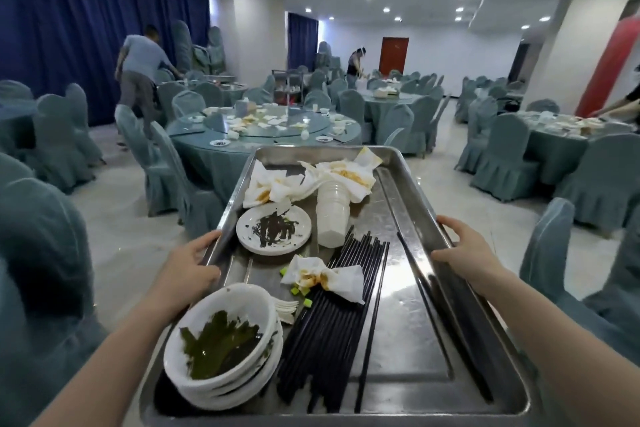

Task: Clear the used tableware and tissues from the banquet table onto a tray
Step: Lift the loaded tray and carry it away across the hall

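Observation:
I carry a long steel tray [412, 291] in front of me. My left hand [188, 265] grips its left rim and my right hand [465, 248] grips its right rim. On the tray lie stacked white bowls [225, 367] with green leaves at the near left, a bundle of black chopsticks [341, 319], a dirty white plate [273, 230], stacked white cups [332, 215] on their side, and stained tissues [327, 276] in the middle and at the far end. Ahead stands a round banquet table [263, 133] with used dishes and tissues.
Covered chairs [166, 170] ring every table and flank me on both sides. A second littered table [568, 130] stands at the right. A person [140, 76] bends at the far left, another stands at the back. A service cart [287, 87] is behind the round table.

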The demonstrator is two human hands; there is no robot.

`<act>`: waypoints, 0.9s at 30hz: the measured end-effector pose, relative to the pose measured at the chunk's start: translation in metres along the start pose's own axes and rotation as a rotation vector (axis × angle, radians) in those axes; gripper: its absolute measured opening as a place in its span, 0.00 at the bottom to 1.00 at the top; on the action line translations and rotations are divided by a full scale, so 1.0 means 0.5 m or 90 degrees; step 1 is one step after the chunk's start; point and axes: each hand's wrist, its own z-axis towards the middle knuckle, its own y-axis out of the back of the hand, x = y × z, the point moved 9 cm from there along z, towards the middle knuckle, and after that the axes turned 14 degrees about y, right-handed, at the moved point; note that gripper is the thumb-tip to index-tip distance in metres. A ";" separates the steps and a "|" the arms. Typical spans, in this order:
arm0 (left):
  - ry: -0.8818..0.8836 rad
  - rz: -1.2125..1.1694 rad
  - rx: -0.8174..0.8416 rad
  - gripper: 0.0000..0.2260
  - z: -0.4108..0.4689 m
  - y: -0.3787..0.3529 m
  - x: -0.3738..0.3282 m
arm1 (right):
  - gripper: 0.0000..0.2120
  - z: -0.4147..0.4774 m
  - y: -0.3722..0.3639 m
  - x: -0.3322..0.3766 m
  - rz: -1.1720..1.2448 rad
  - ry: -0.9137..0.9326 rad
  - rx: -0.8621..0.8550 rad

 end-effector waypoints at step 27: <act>-0.049 -0.048 0.142 0.31 0.936 -0.938 -0.670 | 0.35 1.057 0.324 -0.700 0.000 -0.099 -0.132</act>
